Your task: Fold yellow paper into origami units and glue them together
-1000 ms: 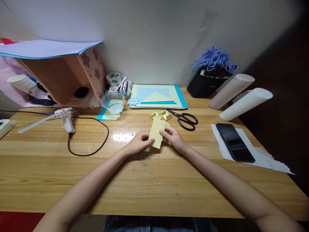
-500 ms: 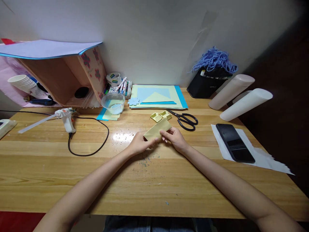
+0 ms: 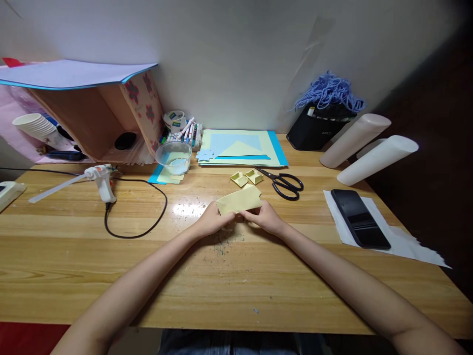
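A folded piece of pale yellow paper (image 3: 239, 199) is held just above the table between both hands. My left hand (image 3: 215, 219) grips its left end, thumb along the lower edge. My right hand (image 3: 266, 217) pinches the right end, its thumb meeting the left one near the middle of that edge. The fingers behind the paper are mostly hidden. Just beyond it lie two small folded yellow paper pieces, a left one (image 3: 239, 179) and a right one (image 3: 254, 176). Black-handled scissors (image 3: 286, 186) rest to their right.
A white glue gun (image 3: 103, 183) with a looping black cord lies at left. Behind are a clear plastic bowl (image 3: 173, 159), markers (image 3: 189, 133) and stacked coloured paper (image 3: 275, 148). At right a black phone (image 3: 360, 219) lies on white paper, near two upright rolls (image 3: 377, 160). Paper scraps dot the table.
The yellow paper has turned from a steep slant to nearly level, and a flap shows at its upper right. My right thumb has slid from its face down to the lower edge.
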